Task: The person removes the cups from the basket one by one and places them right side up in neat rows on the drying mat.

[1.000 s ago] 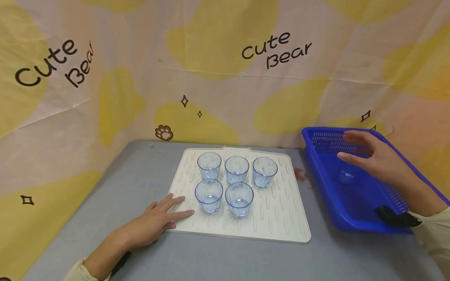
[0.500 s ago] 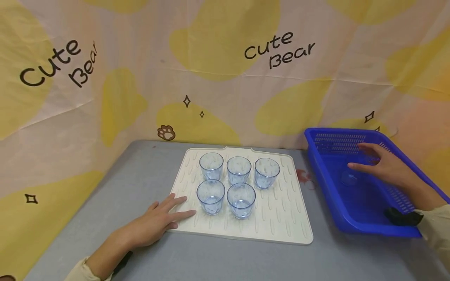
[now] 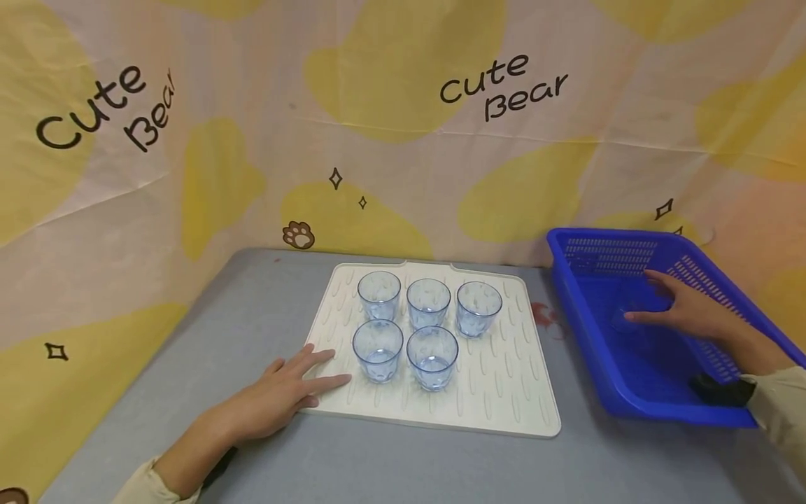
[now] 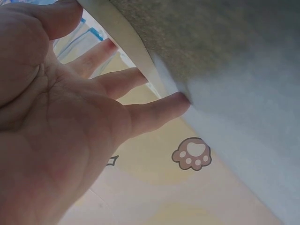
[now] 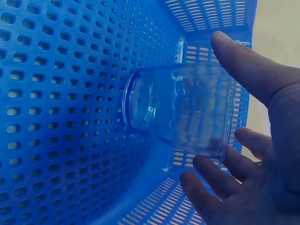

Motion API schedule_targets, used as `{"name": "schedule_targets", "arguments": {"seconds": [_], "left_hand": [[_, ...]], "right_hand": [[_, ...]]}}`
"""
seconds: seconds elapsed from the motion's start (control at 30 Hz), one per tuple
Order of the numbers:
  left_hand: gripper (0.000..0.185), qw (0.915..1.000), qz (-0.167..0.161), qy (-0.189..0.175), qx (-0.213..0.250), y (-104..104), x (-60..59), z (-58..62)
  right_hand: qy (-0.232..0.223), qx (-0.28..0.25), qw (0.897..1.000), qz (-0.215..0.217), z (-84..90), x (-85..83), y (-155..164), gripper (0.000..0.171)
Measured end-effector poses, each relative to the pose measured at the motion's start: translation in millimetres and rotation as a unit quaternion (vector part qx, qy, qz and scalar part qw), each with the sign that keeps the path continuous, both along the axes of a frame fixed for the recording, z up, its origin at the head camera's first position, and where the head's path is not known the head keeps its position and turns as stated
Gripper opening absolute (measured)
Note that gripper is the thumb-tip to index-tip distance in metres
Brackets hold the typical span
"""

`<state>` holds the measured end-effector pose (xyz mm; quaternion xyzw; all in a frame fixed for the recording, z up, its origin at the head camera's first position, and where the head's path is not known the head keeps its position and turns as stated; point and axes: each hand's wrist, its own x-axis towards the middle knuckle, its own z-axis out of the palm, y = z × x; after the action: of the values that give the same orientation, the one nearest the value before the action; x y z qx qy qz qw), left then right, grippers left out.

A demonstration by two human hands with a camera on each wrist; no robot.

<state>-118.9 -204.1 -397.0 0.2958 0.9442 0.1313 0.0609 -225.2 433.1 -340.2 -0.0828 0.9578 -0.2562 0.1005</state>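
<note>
My left hand (image 3: 271, 402) lies with fingers spread over the left front edge of a white ridged drying mat (image 3: 497, 392). In the left wrist view, the left fingers (image 4: 159, 112) are at the mat's edge. Several clear bluish drinking glasses stand upright on the mat, among them a front glass (image 3: 432, 360) and a back right glass (image 3: 477, 311). My right hand (image 3: 699, 311) reaches into a blue plastic basket (image 3: 585, 350). Its thumb and fingers spread around the rim of one glass (image 5: 183, 108) standing inside; the thumb is apart from the rim, the fingers close below it.
A grey tabletop (image 3: 352, 465) carries the mat and basket. Behind them hangs a yellow and cream curtain (image 3: 403, 161) printed with words. The basket's perforated wall (image 5: 201, 18) rises around the right hand.
My right hand has lowered into the basket and moved slightly right, toward the glass there. The left hand stays on the mat. The whole head view has shifted a little.
</note>
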Motion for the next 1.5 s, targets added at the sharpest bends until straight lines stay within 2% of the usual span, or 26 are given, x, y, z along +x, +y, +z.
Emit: {"name": "schedule_targets", "arguments": {"seconds": [0.23, 0.53, 0.8, 1.1, 1.27, 1.5], "left_hand": [[0.057, 1.0, 0.0, -0.004, 0.001, 2, -3.2, 1.5], [0.057, 0.9996, -0.01, 0.026, -0.004, -1, -2.5, -3.2], [0.059, 0.9999, 0.001, 0.009, -0.006, -2, -2.5, -3.9], [0.058, 1.0, 0.006, 0.003, -0.005, -2, -1.5, -2.2], [0.059, 0.9999, -0.001, 0.013, -0.006, -2, -2.2, -0.5], [0.059, 0.9999, -0.003, 0.007, -0.01, -1, -2.1, -0.1]], "right_hand": [[0.015, 0.016, 1.0, 0.01, -1.9, 3.2, 1, 0.096], [0.013, -0.004, 1.0, 0.02, -6.7, 3.1, -1, 0.088], [0.011, 0.003, 1.0, -0.005, -2.1, 6.2, -5, 0.088], [0.037, -0.033, 0.999, -0.01, 10.4, 6.7, -8, 0.085], [0.073, -0.063, 0.995, -0.001, 15.8, 12.2, -12, 0.083], [0.116, -0.085, 0.99, 0.012, 20.9, 20.1, -25, 0.083]]}}
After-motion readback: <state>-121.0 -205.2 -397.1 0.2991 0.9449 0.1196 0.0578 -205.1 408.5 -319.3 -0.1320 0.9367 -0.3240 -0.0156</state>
